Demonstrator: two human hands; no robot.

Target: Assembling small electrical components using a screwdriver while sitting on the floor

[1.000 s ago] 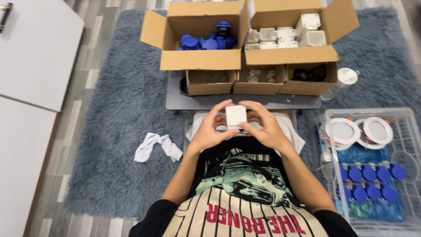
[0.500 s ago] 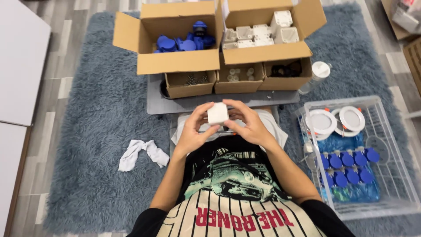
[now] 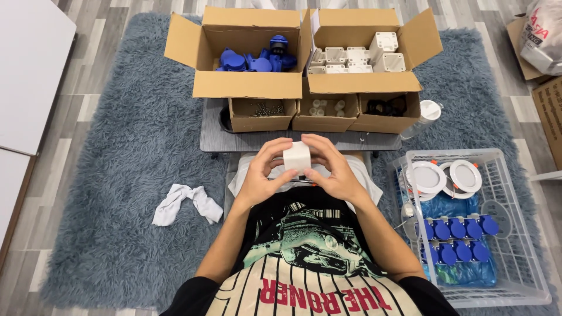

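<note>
A small white plastic box (image 3: 297,157) is held between both hands just in front of the low grey table (image 3: 213,131), above the person's lap. The left hand (image 3: 261,174) is closed on the box from its left side, with the fingers curled over the top edge; the right hand (image 3: 332,171) is clamped on the right side, thumb tucked beneath. Both grips are shut on the same box, so it is carried clear of the table.

On the table, a cardboard box of blue caps (image 3: 252,58) and a cardboard box of white housings (image 3: 357,58) are stacked over three smaller cartons holding screws and small parts. To the right of the table, a white wire basket (image 3: 515,234) holds round white fixtures (image 3: 448,175) and finished blue-capped units (image 3: 456,234). A white cloth (image 3: 186,202) lies on the grey rug (image 3: 117,175), left of the table.

For this step to go well, the box is best kept square and steady in one hand, it is judged, while the other hand's fingertips work the part, with pressure kept even so nothing slips.
</note>
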